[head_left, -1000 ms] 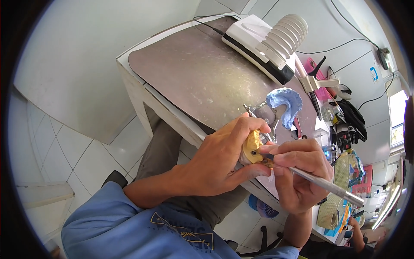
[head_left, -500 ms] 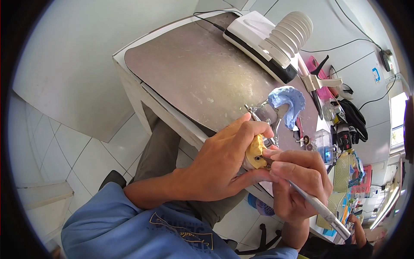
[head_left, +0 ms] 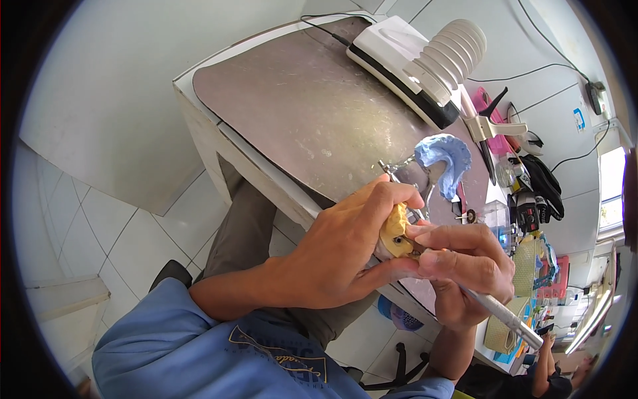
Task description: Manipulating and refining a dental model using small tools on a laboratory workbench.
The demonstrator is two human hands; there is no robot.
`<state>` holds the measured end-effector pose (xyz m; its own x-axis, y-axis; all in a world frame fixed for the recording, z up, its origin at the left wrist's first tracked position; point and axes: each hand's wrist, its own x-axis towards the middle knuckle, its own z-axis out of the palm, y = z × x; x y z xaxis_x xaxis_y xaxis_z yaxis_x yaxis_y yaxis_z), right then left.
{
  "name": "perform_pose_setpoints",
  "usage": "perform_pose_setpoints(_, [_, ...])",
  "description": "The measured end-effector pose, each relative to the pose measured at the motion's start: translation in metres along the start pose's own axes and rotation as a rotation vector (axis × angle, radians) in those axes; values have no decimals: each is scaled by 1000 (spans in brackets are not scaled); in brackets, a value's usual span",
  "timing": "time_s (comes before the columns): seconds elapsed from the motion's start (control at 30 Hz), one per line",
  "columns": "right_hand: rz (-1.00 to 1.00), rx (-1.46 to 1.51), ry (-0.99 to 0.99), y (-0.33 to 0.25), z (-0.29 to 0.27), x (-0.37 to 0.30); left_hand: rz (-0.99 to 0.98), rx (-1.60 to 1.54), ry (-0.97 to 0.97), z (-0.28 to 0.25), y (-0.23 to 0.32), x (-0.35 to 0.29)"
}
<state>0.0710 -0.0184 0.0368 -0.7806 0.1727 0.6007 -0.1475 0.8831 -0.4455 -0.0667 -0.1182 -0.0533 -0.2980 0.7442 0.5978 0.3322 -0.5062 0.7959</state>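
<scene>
White walls (head_left: pixel 126 93) and a tiled floor (head_left: pixel 153 249) surround our table (head_left: pixel 279 113). Over its near edge, our left hand (head_left: pixel 335 243) is curled around a yellow tooth model (head_left: pixel 393 233), holding it firmly. Our right hand (head_left: pixel 472 259), fingers closed together, grips a metal tool (head_left: pixel 508 319) like a pen; its working tip is hidden at the model. Beyond our hands sits a blue mould (head_left: pixel 458 158), and nearer the far edge, a white machine (head_left: pixel 392 50) with a ribbed hose (head_left: pixel 452 56).
</scene>
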Motion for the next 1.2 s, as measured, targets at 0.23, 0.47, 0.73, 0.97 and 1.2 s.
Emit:
perform_pose_setpoints(0.23, [-2, 355, 230, 18, -21, 0, -62, -10, -37, -2, 2, 1])
perform_pose_setpoints(0.47, [704, -349, -7, 67, -98, 22, -244, -221, -50, -7, 9, 0])
perform_pose_setpoints(0.73, [518, -991, -426, 115, -84, 12, -213, -135, -163, -8, 12, 10])
perform_pose_setpoints(0.97, [458, -778, -112, 51, -63, -2, 35, 40, -121, -8, 10, 12])
perform_pose_setpoints(1.2, [442, -347, -250, 4, -43, -53, 371, 764, -187, -12, 17, 30])
